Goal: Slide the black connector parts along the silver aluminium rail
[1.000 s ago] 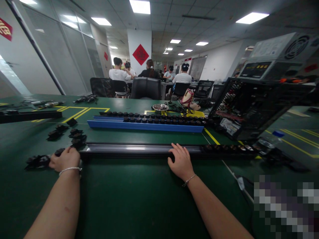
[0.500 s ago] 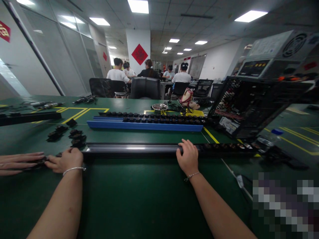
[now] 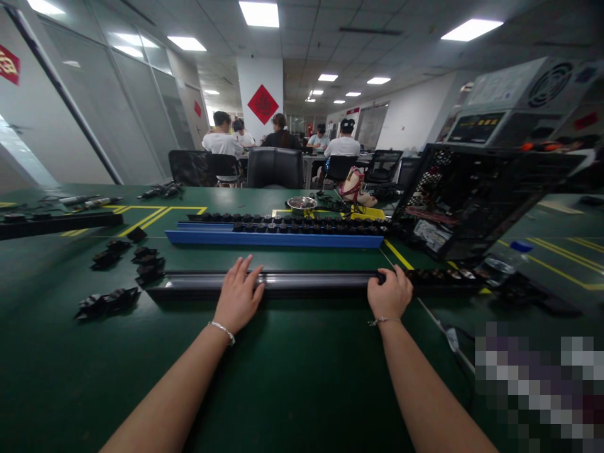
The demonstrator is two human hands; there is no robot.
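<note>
A long black channel (image 3: 311, 283) lies across the green table in front of me, its inside shiny. My left hand (image 3: 238, 294) rests on it left of the middle, fingers spread, with nothing in its grip. Farther right, my right hand (image 3: 391, 293) is closed around a small black part (image 3: 381, 277) inside the channel; the fingers partly hide it. Beyond this hand, a row of black parts (image 3: 443, 277) fills the channel's right end. Near the left end lie loose clusters of similar black parts (image 3: 107, 303).
Behind the channel stands a blue channel (image 3: 274, 238) carrying black parts. An open computer case (image 3: 453, 201), a bottle (image 3: 507, 264) and a cable (image 3: 450, 340) are on the right. A metal dish (image 3: 302, 203) sits farther back. Another black rail (image 3: 61, 224) lies at left.
My left hand has left the black parts at the channel's left end and moved right onto the channel. My right hand has slid right. Another person's hand has gone from the left edge.
</note>
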